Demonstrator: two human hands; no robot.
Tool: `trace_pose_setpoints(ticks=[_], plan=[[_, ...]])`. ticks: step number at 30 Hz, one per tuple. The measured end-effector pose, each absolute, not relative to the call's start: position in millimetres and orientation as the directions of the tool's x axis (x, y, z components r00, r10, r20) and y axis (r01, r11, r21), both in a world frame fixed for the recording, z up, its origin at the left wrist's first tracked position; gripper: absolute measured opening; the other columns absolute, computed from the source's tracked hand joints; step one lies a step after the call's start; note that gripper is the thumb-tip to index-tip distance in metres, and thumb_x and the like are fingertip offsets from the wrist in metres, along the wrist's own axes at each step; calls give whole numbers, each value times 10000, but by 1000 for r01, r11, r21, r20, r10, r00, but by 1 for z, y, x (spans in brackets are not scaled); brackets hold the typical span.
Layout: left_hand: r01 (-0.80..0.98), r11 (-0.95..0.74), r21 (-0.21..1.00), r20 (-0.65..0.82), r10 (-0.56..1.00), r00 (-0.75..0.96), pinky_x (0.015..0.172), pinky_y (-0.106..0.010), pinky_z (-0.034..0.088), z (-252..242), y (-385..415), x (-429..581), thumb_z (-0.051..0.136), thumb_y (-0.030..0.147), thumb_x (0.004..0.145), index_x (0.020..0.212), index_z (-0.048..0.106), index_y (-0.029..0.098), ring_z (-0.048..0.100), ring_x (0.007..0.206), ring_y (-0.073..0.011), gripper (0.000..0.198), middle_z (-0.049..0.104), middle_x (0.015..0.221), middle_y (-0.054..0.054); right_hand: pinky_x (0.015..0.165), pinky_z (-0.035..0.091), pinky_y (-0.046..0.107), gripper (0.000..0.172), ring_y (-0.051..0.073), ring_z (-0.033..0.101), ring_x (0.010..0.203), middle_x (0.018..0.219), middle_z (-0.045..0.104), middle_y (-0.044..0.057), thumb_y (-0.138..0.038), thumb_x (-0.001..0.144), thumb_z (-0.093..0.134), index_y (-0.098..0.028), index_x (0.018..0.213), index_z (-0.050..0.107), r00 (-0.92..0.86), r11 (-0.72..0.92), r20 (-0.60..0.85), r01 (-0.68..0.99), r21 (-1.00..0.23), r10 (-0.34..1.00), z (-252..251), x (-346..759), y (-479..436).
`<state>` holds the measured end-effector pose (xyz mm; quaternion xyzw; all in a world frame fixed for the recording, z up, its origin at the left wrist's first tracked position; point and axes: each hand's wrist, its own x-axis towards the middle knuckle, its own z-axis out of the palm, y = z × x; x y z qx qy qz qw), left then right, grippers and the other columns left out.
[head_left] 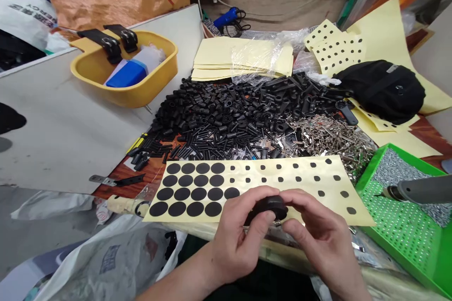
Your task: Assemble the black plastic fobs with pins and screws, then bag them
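In front of me, at the table's near edge, a black round plastic part [271, 204] is held between both hands. My left hand [240, 233] is closed on it, with the thumb pressed against its near face. My right hand [318, 240] curves round the part's right side, index finger touching its top edge. A small shiny metal piece [278, 224] shows just under the part, near my right thumb. Beneath the hands lies a pale yellow sheet [268, 193] with large black round stickers [198, 194] on its left and small dark dots on its right.
Behind the sheet spreads a heap of black plastic parts [226, 108] beside a pile of metal clips [328, 136]. A green tray [399, 230] of screws [402, 174] stands right, with a grey power screwdriver [423, 189] over it. A yellow bin [123, 96] hangs left.
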<state>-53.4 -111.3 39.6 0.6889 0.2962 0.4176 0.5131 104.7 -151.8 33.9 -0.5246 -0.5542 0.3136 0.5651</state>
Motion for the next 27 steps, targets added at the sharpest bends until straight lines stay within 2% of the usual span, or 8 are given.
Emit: trace_pose_setpoints(ticks=[3,6,10,13,16,20,23,27], plan=[[-26,-292,956,267,828,493,846,-235,475,42,-112,-56,477,119,893,1157,561,235,625,957,-155,300,672,1049,-28,666,588,282,178,195,685,815,863,707,61,-166,810,657,-220,977,682,180,309,389,354,-883,904,37,102,-154],[-26,-243,970,222,834,504,818,-223,477,45,-114,-57,490,134,893,1155,568,255,612,918,-143,298,663,1013,-16,684,579,288,227,191,676,824,891,697,73,-113,813,624,-207,1019,645,161,352,478,488,-799,863,41,99,-161],[-95,-74,993,113,843,526,757,-240,492,46,-117,-58,537,187,886,1092,601,236,612,838,-149,221,647,947,-27,664,566,284,228,184,673,789,866,694,82,-100,818,601,-183,1030,604,76,374,567,679,-632,820,51,96,-168],[-201,102,974,23,843,538,711,-219,492,42,-116,-58,594,222,866,1038,633,224,609,809,-139,176,644,905,-25,676,564,315,235,194,670,771,840,697,84,-117,825,603,-179,1051,585,40,386,624,754,-532,780,54,94,-167],[-349,279,895,-52,841,539,692,-184,475,37,-113,-55,652,250,835,987,661,219,612,784,-115,155,661,863,-13,642,562,307,214,184,656,745,823,681,78,-133,830,613,-184,1036,590,66,399,624,715,-574,779,52,91,-164],[-481,481,733,-159,808,567,666,-218,484,33,-109,-50,689,309,799,947,657,202,637,710,-131,186,661,773,-12,591,549,289,227,176,629,748,846,645,90,-141,826,614,-169,1051,596,93,395,564,620,-678,821,49,86,-160],[-490,552,674,-160,757,633,669,-235,497,32,-106,-48,699,300,791,954,643,199,653,696,-139,200,675,759,-15,616,538,320,304,177,612,733,837,641,83,-77,782,619,-169,1071,596,118,410,602,628,-661,790,50,87,-160],[-416,576,703,-121,674,729,736,-248,503,29,-100,-44,701,275,798,1006,633,190,684,786,-163,234,707,804,-31,615,510,344,289,171,576,672,787,627,66,-56,743,606,-177,1005,612,134,393,602,643,-657,788,52,95,-161]])
